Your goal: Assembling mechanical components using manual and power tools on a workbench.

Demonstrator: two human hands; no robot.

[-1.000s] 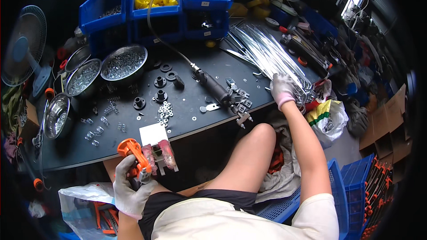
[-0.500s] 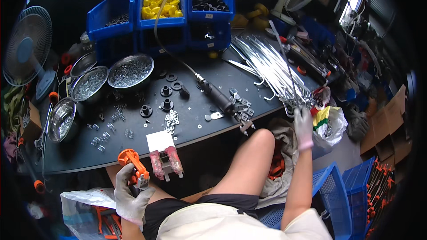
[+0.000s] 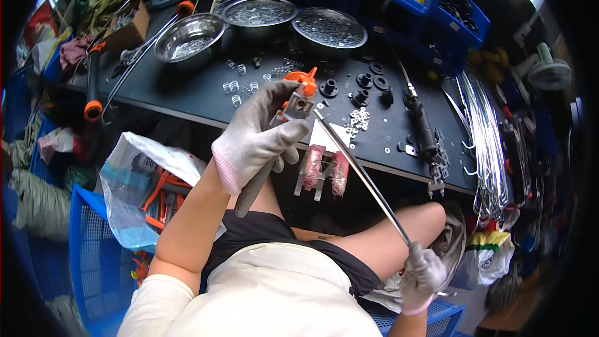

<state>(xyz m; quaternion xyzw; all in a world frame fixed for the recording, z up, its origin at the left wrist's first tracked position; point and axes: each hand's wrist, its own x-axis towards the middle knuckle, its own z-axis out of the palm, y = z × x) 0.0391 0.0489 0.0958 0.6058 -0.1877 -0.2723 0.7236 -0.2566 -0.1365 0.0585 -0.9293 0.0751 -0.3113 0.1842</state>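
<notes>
My gloved left hand [image 3: 259, 134] is closed around an orange clamp part [image 3: 304, 81] with a square metal block on it, held up over the table's front edge. In my gloved right hand [image 3: 424, 274], low on the right, a long shiny metal rod [image 3: 368, 181] is gripped near its lower end. The rod slants up to the left. Its far tip is close beside the metal block; whether they touch I cannot tell. Below the rod's tip, a fixture with two red-wrapped arms [image 3: 340, 173] and a white plate [image 3: 329, 135] sits at the table edge.
Steel bowls of small metal parts [image 3: 190, 37] stand at the back left. Black flanged pieces [image 3: 329, 88], white nuts [image 3: 359, 122] and springs lie on the table [image 3: 187, 100]. A power driver [image 3: 424, 131] and a bundle of rods [image 3: 486, 150] lie right. A bag of orange parts [image 3: 125, 181] is left.
My right hand has drawn a rod from the bundle and brought it down and inward. My left hand has lifted the orange clamp part toward the rod's tip. The view has swung left.
</notes>
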